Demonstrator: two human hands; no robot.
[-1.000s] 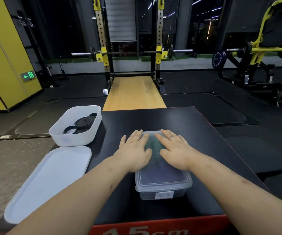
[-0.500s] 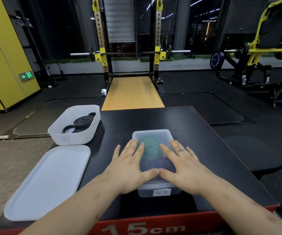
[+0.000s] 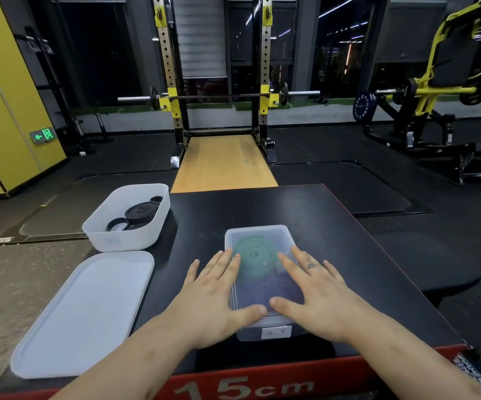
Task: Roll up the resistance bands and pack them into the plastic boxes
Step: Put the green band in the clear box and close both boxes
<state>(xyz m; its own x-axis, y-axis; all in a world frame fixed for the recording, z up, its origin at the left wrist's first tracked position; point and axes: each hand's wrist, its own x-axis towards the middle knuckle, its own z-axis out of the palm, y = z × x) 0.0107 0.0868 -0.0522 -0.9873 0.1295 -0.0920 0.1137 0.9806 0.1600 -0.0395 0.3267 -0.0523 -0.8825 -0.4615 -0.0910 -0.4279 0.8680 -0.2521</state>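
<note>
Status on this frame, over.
Left hand, right hand flat on clear plastic box's lid. Rolled green band, purple band inside. White tub open, black bands in. Nothing blocking.

Gym interior. Top centre: yellow-and-black squat rack (image 3: pixel 170 67) carrying a barbell (image 3: pixel 219 96), standing at the far end of a wooden platform (image 3: pixel 223 163). Left edge: yellow wall (image 3: pixel 8 96) with a lit green exit sign (image 3: pixel 42 136). Upper right: yellow-framed weight machine (image 3: pixel 430 96). Black rubber floor (image 3: pixel 334 177); dark windows (image 3: pixel 340 53) showing streaks of strip light.

You can pass over bare platform (image 3: pixel 265 209) beyond and right of the lidded box (image 3: pixel 258 230); the open box (image 3: pixel 123 236) and loose lid (image 3: pixel 86 313) block your left.
</note>
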